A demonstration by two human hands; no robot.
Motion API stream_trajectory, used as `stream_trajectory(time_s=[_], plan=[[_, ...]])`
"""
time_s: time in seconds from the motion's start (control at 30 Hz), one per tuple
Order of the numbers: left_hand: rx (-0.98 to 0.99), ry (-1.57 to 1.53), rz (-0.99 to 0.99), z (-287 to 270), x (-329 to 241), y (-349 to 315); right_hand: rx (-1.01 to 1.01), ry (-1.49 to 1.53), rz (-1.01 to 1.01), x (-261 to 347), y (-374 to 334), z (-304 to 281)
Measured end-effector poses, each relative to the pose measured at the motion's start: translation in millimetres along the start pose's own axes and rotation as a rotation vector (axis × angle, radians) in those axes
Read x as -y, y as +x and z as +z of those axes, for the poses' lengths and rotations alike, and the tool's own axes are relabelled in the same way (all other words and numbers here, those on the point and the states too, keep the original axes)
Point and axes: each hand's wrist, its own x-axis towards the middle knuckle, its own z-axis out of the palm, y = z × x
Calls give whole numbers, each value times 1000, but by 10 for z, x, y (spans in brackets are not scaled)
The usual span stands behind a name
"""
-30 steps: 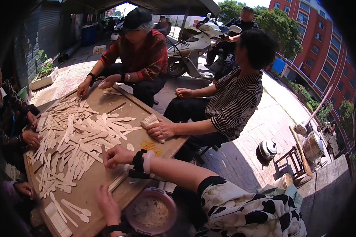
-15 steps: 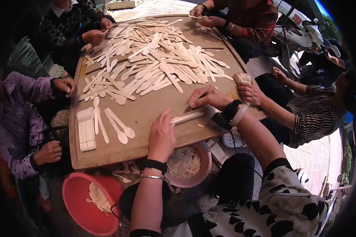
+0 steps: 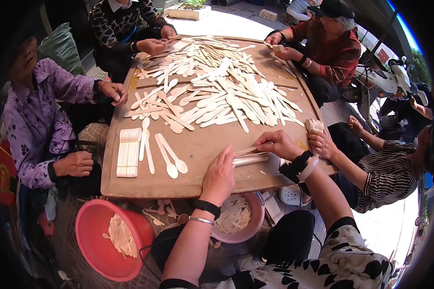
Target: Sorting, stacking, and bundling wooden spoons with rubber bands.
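At the near edge of the table, a stack of wooden spoons [image 3: 253,159] lies with its thin edges showing. My left hand [image 3: 219,176] is closed around the left end of that stack, its fingertips partly hidden. My right hand [image 3: 278,144] pinches a single wooden spoon [image 3: 246,151], held almost level just above the stack. Beyond both hands spreads a big loose pile of wooden spoons [image 3: 236,96]. Left of my left hand are a banded bundle of spoons [image 3: 128,153] and two pairs of loose spoons, one pair around this spoon [image 3: 172,153].
Below the brown table [image 3: 197,139] stand a red basin [image 3: 89,241] and a pink basin [image 3: 258,216], both holding wooden pieces. Co-workers sit around the table. One co-worker's hand [image 3: 323,143] grips a spoon bundle [image 3: 314,125] at the right edge.
The spoon in my right hand has come down from a steep tilt to nearly level over the stack. My left hand stays at the stack's end. The whole view has shifted.
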Motion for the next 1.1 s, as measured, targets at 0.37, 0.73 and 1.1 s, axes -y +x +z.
stream_trajectory(time_s=[0.37,0.73,1.1], plan=[[19,141,71,-42,-16,6,-386,-811,-56,308,810,219],[36,149,-15,-19,-84,19,-352,-992,-213,228,407,17],[68,172,-17,-21,-70,36,-157,-708,-207,214,660,-105]])
